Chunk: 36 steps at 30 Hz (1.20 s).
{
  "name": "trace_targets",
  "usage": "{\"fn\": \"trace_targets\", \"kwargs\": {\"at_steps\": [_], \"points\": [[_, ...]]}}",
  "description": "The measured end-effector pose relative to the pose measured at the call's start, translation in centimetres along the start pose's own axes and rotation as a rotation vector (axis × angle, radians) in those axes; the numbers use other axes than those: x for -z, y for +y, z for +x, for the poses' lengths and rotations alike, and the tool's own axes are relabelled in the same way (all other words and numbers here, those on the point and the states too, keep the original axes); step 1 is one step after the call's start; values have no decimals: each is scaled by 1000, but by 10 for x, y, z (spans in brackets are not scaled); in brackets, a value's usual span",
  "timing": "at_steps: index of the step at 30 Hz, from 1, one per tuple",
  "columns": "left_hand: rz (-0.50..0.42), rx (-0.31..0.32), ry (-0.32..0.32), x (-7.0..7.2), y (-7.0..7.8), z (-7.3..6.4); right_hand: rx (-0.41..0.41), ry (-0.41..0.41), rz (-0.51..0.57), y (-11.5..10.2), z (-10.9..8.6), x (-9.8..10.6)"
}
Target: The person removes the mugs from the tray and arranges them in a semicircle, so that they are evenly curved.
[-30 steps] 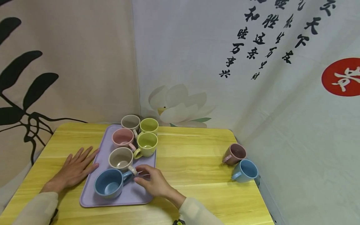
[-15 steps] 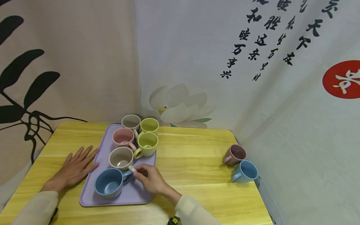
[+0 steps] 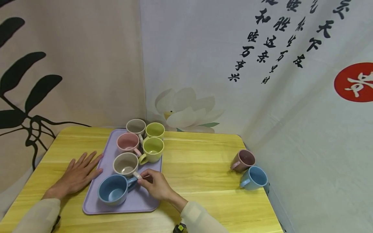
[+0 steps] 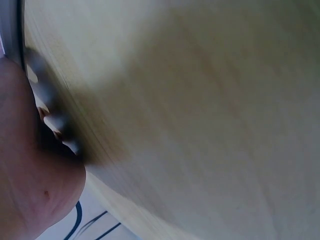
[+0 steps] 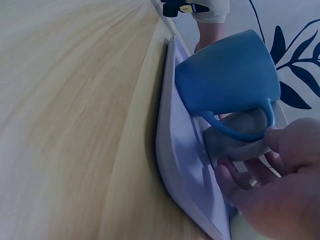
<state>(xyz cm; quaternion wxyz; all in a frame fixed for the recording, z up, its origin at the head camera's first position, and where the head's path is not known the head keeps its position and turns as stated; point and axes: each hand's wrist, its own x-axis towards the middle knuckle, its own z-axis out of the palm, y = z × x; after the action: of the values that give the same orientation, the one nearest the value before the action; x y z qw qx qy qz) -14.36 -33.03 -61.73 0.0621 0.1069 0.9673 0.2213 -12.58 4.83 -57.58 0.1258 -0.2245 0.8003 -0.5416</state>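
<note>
On the lilac tray [image 3: 137, 204], my right hand [image 3: 157, 186] pinches the handle of a beige-grey mug [image 3: 121, 170] between thumb and fingers. A blue mug [image 3: 110, 197] sits just in front, its handle close to my fingertips. In the right wrist view the blue mug [image 5: 227, 75] partly hides the grey mug [image 5: 220, 142], and my fingers are at the grey handle. My left hand [image 3: 77, 176] lies flat with spread fingers on the wooden table, its fingertips at the tray's left rim. The left wrist view shows mostly tabletop and part of the hand [image 4: 30, 165].
Farther back on the tray stand a pink mug [image 3: 127, 142], another grey mug [image 3: 135, 126] and two yellow-green mugs [image 3: 152, 150]. At the table's right edge are a mauve mug [image 3: 243, 160] and a second blue mug [image 3: 254, 177]. A printed cloth [image 3: 186, 58] hangs behind the table.
My right thumb and fingers have come together on the grey mug's handle, having been slightly apart beside it. The left hand and the mugs look unmoved.
</note>
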Motion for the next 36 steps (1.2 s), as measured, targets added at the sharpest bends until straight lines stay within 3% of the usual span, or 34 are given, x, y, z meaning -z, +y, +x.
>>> {"fn": "trace_targets", "kwargs": {"at_steps": [14, 25, 36], "points": [[6, -5, 15, 2, -2, -5, 18, -6, 50, -2, 1, -6], [7, 4, 11, -1, 2, -4, 54, 38, -32, 0, -2, -7], [13, 9, 18, 0, 3, -3, 85, 110, -38, 1, 1, -9]]}}
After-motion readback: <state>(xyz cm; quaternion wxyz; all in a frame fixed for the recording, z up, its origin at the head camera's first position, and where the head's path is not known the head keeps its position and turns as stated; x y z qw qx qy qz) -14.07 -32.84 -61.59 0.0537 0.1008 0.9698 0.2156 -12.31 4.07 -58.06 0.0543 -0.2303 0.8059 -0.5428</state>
